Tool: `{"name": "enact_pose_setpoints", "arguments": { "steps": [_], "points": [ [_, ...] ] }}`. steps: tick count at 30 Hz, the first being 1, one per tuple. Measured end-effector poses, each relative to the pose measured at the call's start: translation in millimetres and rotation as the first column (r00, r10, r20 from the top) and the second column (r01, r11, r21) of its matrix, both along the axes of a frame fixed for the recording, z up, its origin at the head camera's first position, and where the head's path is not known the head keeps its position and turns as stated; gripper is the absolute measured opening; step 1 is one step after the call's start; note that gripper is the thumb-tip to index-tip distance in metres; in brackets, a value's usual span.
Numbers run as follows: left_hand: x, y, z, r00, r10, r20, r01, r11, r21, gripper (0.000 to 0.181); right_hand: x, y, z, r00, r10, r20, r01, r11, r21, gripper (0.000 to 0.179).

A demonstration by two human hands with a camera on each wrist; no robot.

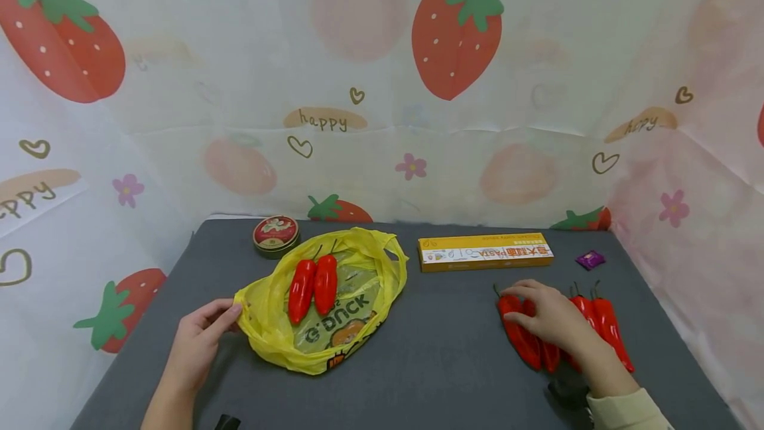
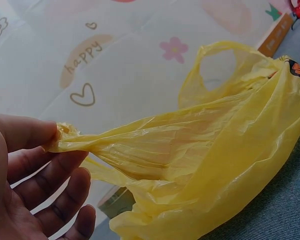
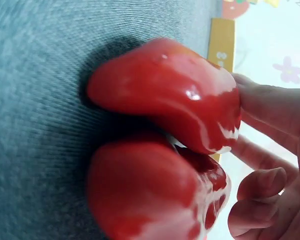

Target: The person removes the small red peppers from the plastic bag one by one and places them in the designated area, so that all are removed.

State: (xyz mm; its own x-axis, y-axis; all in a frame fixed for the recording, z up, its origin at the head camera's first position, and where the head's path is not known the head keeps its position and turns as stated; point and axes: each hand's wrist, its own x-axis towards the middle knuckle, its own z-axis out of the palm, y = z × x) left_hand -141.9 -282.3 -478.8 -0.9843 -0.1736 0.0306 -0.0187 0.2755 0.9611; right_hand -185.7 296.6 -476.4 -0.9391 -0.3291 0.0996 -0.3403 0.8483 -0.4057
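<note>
My left hand [image 1: 199,344] pinches the left edge of a yellow plastic bag [image 1: 259,337] between thumb and forefinger; the left wrist view shows the bag [image 2: 200,160] stretched away from the fingertips. The bag lies wide at its mouth, with two red peppers [image 1: 301,290] side by side in it. At the right, my right hand [image 1: 552,314] reaches over several red peppers and grips the upper end of the leftmost red pepper [image 1: 518,337]. Up close in the right wrist view, that red pepper [image 3: 165,90] lies beside another red pepper [image 3: 140,190], its stem end hidden by the fingers.
More red peppers [image 1: 610,327] lie right of my right hand. A yellow pasta box [image 1: 486,254] is at the table's back edge, a purple packet [image 1: 590,259] to its right. The round red-lidded tin [image 1: 276,236] stands behind the bag. A dark object [image 1: 568,391] is under my right wrist.
</note>
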Motion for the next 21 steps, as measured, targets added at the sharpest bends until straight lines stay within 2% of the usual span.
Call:
{"name": "enact_pose_setpoints", "arguments": {
  "steps": [7,15,21],
  "points": [
    [0.5,-0.1,1.1,1.0,0.0,0.001,0.0,1.0,0.014,0.038,1.0,-1.0,0.5,1.0,-0.011,-0.011,0.011,1.0,-0.021,0.036],
    [0.2,-0.7,0.3,1.0,0.005,0.016,-0.005,1.0,0.002,0.039,0.3,-12.6,11.4,0.997,-0.018,0.073,0.032,0.981,-0.19,0.042],
    [0.3,-0.2,1.9,1.0,0.006,0.026,-0.005,1.0,-0.007,0.042,2.3,-36.3,20.9,0.999,0.039,0.034,-0.027,0.954,-0.3,0.037]
  ]
}}
